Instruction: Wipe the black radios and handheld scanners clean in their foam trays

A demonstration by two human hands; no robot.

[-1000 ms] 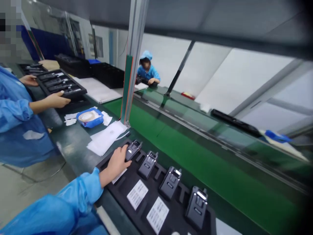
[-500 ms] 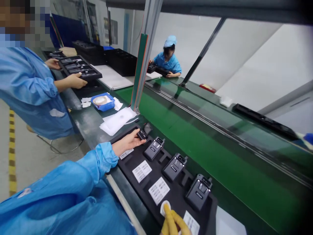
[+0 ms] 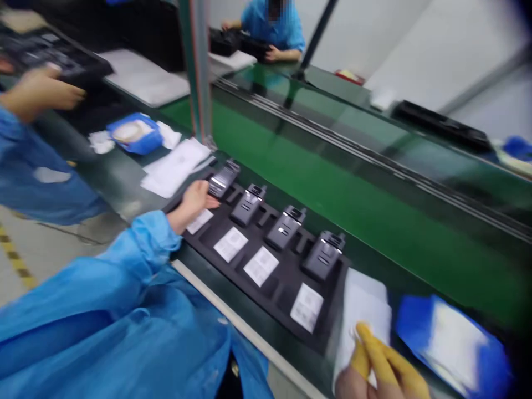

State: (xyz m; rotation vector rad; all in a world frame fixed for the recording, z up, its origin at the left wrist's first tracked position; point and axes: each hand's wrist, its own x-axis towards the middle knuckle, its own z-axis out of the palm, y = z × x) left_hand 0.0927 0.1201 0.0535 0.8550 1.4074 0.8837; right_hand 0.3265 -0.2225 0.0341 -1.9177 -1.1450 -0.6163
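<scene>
Four devices [image 3: 283,230] lie in a row in the black tray [image 3: 282,292], ends toward the green belt [image 3: 353,194], with white labels [image 3: 231,244] in the slots on the near side. Left hand [image 3: 194,200] is at the tray's left end, fingertips against the leftmost device [image 3: 223,178], thumb spread off over the tray; can't tell whether it grips. Right hand [image 3: 374,354], yellow covers on its fingers, is past the tray's right end, over white sheets [image 3: 368,299]; fingers narrow, some white at the tips, too blurred to say if held. Tray sits at a slant to me; a strip of bench [image 3: 233,299] runs between its near edge and the pale front edge [image 3: 249,333], another between its far edge and the belt. Left end is tight: papers [image 3: 177,169] just beside it, post [image 3: 203,72] near. Right end has the sheets just beside it, then a narrow gap to the blue box [image 3: 415,327]. Beyond the papers is a blue dish [image 3: 145,145]; past that, a co-worker's hand [image 3: 47,91] at another tray [image 3: 89,66], well apart from the left hand. Belt runs wide along the far side up to the rail [image 3: 299,123].
</scene>
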